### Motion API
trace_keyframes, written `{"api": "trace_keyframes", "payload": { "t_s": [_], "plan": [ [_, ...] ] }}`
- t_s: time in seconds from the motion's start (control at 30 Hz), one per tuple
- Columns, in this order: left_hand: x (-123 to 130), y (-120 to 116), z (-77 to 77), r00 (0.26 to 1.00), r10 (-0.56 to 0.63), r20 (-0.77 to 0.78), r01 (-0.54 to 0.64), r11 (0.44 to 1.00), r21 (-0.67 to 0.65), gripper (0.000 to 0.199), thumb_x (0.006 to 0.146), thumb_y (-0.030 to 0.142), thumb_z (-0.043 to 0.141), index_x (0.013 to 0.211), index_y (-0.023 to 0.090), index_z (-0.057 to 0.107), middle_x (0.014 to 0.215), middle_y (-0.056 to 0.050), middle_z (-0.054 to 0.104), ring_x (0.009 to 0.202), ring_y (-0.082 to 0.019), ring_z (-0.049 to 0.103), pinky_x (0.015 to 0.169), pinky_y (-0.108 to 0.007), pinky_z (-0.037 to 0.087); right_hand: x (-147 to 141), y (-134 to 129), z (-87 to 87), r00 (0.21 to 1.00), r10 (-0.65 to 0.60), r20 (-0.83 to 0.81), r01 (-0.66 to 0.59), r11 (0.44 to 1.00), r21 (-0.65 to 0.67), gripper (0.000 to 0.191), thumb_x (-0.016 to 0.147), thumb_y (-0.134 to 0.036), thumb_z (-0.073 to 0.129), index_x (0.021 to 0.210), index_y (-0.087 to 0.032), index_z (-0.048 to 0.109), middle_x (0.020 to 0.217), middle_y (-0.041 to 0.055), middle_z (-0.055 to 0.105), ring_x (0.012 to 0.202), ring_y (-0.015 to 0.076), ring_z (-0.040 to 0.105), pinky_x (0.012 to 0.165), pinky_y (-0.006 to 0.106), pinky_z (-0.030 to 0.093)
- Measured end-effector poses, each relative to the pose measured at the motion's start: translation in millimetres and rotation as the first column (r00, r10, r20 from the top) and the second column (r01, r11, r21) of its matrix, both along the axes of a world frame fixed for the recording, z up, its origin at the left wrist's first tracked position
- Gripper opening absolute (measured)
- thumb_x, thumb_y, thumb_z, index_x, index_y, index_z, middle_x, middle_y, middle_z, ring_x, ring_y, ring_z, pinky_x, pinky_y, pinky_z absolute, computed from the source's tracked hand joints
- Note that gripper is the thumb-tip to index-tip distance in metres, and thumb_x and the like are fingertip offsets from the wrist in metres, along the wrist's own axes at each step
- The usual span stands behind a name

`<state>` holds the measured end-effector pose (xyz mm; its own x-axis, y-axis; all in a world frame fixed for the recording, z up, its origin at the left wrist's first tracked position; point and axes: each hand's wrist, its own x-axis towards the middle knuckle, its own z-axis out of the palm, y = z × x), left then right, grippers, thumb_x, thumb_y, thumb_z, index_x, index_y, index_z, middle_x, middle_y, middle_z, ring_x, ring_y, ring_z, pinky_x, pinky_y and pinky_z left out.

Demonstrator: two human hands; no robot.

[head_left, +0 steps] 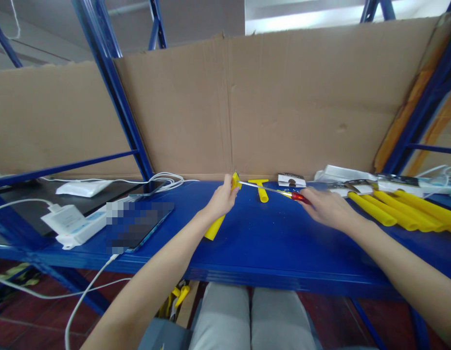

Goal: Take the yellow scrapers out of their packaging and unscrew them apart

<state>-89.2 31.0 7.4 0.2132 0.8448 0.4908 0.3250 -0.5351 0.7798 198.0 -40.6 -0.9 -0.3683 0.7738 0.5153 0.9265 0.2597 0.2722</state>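
My left hand (223,198) is closed around a yellow tool with a round handle (215,228); its head pokes out above my fingers, and the middle is hidden by my hand. In my right hand (327,208) is a screwdriver (297,196) with a red and dark handle, held nearly level. Its long metal shaft points left, and the tip meets the head of the yellow tool, though I cannot make out the exact contact. Just behind the shaft, a yellow T-shaped piece (262,194) lies on the blue shelf (269,243).
Several yellow-handled tools (404,214) with card headers lie at the right. A black-and-white card (291,180) rests near the cardboard wall (301,107). At left are a phone (148,228), a power strip (90,226) and white cables (170,180). Yellow pieces (182,295) sit below the shelf.
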Motion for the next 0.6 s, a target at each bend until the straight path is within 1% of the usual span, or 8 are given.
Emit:
{"api": "trace_keyframes", "payload": {
  "t_s": [0.13,0.23,0.3,0.33,0.4,0.47,0.53,0.6],
  "plan": [
    [0.6,-1.3,1.2,1.000,0.011,-0.015,-0.010,1.000,0.016,0.027,0.077,0.006,0.060,0.077,0.024,0.040,0.063,0.002,0.054,0.062,-0.015,0.058,0.063,-0.021,0.042,1.8,-4.9,-0.2,0.999,-0.048,0.021,0.048,0.999,0.022,0.030,0.092,-0.037,0.034,0.089,-0.019,0.057,0.077,0.0132,0.068,0.067,0.0249,0.062,0.049,0.030,0.024],
    [-0.6,2.3,-1.2,0.999,0.013,-0.039,-0.010,0.998,0.069,0.026,0.078,0.009,0.060,0.078,0.024,0.039,0.064,0.001,0.055,0.065,-0.017,0.060,0.066,-0.023,0.044,0.6,-4.9,-2.4,0.998,-0.069,0.002,0.069,0.998,0.009,0.026,0.090,-0.036,0.037,0.093,-0.018,0.057,0.076,0.0128,0.068,0.063,0.0250,0.063,0.048,0.030,0.025],
    [-2.2,6.8,-4.1,0.994,0.020,-0.104,-0.008,0.993,0.114,0.023,0.080,0.012,0.058,0.082,0.024,0.038,0.067,0.001,0.057,0.068,-0.018,0.062,0.069,-0.025,0.046,-1.0,-3.9,-4.0,0.997,-0.073,-0.023,0.073,0.997,-0.014,0.025,0.089,-0.035,0.040,0.095,-0.017,0.056,0.073,0.0113,0.068,0.058,0.0243,0.062,0.048,0.030,0.027],
    [-3.1,9.3,-5.7,0.986,0.031,-0.164,-0.008,0.991,0.136,0.022,0.081,0.014,0.056,0.084,0.024,0.037,0.069,0.001,0.058,0.069,-0.019,0.063,0.070,-0.027,0.048,-1.9,-3.5,-4.7,0.997,-0.067,-0.038,0.067,0.998,-0.022,0.026,0.089,-0.036,0.040,0.096,-0.017,0.056,0.074,0.0109,0.068,0.057,0.0239,0.062,0.048,0.029,0.029],
    [-4.9,14.1,-8.4,0.955,0.064,-0.288,-0.010,0.983,0.185,0.019,0.084,0.018,0.053,0.088,0.024,0.035,0.072,-0.001,0.060,0.070,-0.019,0.064,0.069,-0.030,0.049,-3.4,-2.8,-5.5,0.998,-0.028,-0.065,0.026,0.999,-0.028,0.029,0.091,-0.038,0.039,0.099,-0.016,0.057,0.080,0.0115,0.070,0.061,0.0237,0.064,0.052,0.030,0.036],
    [-6.3,17.8,-10.3,0.924,0.100,-0.370,-0.016,0.974,0.224,0.017,0.086,0.020,0.050,0.090,0.024,0.033,0.075,-0.002,0.061,0.070,-0.020,0.064,0.068,-0.031,0.050,-4.7,-2.2,-6.0,0.995,0.046,-0.085,-0.050,0.998,-0.041,0.032,0.094,-0.038,0.035,0.098,-0.016,0.058,0.085,0.0120,0.070,0.068,0.0234,0.066,0.057,0.030,0.041],
    [-7.4,20.1,-11.0,0.901,0.127,-0.415,-0.025,0.970,0.241,0.017,0.087,0.021,0.048,0.090,0.024,0.032,0.077,-0.004,0.062,0.070,-0.020,0.065,0.067,-0.031,0.050,-5.6,-1.2,-7.0,0.985,0.127,-0.114,-0.136,0.988,-0.070,0.034,0.096,-0.036,0.031,0.094,-0.017,0.059,0.085,0.0115,0.070,0.071,0.0226,0.066,0.061,0.031,0.044],
    [-8.2,21.3,-11.1,0.888,0.138,-0.439,-0.032,0.970,0.242,0.016,0.088,0.022,0.047,0.091,0.023,0.031,0.077,-0.005,0.063,0.071,-0.021,0.065,0.066,-0.031,0.050,-6.0,0.1,-8.5,0.969,0.188,-0.163,-0.205,0.974,-0.098,0.034,0.096,-0.035,0.030,0.090,-0.018,0.059,0.080,0.0105,0.069,0.069,0.0215,0.065,0.061,0.030,0.045]
  ]
}}
